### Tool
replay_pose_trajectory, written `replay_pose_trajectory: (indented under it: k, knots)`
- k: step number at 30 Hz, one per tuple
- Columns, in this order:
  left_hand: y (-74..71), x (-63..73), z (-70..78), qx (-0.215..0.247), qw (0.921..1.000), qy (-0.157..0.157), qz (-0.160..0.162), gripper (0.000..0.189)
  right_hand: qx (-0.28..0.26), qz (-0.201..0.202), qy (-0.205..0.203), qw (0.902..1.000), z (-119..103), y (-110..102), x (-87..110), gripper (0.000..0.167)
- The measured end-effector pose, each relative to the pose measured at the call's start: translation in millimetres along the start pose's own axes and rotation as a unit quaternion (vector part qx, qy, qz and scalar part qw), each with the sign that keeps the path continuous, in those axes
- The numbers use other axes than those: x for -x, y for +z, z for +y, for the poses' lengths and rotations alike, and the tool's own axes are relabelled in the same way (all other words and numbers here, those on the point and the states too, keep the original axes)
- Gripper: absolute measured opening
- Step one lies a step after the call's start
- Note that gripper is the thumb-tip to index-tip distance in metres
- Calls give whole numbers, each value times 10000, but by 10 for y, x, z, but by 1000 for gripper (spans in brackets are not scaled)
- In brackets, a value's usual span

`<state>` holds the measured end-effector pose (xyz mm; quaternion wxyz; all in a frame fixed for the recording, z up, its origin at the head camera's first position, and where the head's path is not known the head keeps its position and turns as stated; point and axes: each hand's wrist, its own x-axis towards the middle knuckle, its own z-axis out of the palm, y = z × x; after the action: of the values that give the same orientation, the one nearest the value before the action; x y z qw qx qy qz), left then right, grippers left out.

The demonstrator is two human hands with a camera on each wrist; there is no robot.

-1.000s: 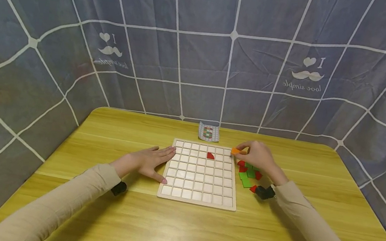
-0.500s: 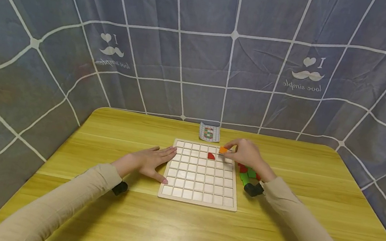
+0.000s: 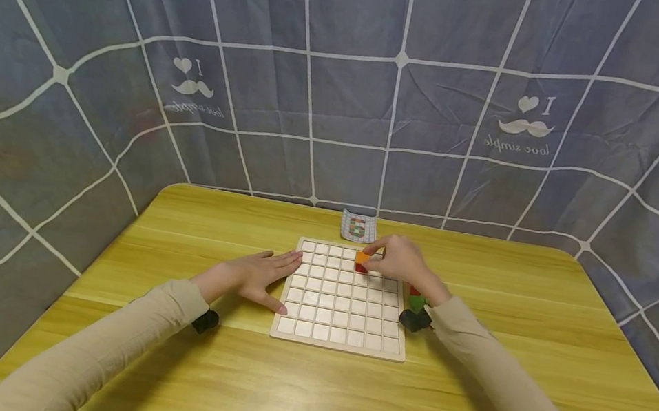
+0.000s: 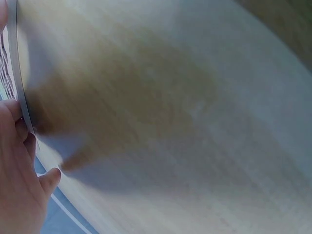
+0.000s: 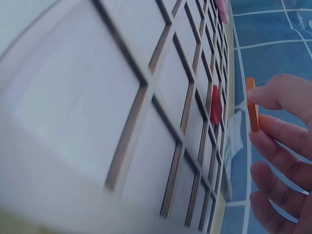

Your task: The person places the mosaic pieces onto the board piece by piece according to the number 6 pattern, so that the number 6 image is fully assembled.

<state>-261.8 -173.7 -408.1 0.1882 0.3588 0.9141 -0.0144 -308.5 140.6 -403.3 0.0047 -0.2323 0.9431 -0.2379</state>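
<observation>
A pale wooden grid board (image 3: pixel 337 349) lies on the table. My left hand (image 3: pixel 254 277) is spread flat at its left edge, thumb and fingertips at the rim; the left wrist view shows part of that hand (image 4: pixel 19 170) beside the rim. Over the board's far rows, my right hand (image 3: pixel 399 258) pinches an orange tile (image 3: pixel 362 257) between thumb and fingers. In the right wrist view the orange tile (image 5: pixel 252 104) is held edge-on, apart from the board. Just below it in the head view, a red quarter-round piece (image 3: pixel 361 269) sits in a cell.
A small printed card (image 3: pixel 358 227) with a coloured grid pattern lies beyond the board. Green pieces (image 3: pixel 416 303) and some red lie right of the board, partly hidden by the right wrist and its black camera (image 3: pixel 414 320). A grey curtain (image 3: pixel 344 96) surrounds the table.
My right hand has carried the orange tile left, from the board's right edge to above the red piece. The left hand has stayed in place.
</observation>
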Motion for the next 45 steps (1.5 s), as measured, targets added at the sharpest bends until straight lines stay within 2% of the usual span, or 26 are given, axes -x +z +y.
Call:
replay_pose_trajectory:
  k: [9,24,45]
  knots:
    - [0,-8,-10,-82,10000,7,-50,107,-42,-175,-176,9997,-83,105,-93,24]
    - [8,-11,-19,-37,10000,10,1,107,-119,-452,-103,9989,-124,164,-130,20]
    - [-4,9,-29,-4,10000,53,17,108,-222,-487,-198,9984,-107,182,-140,25]
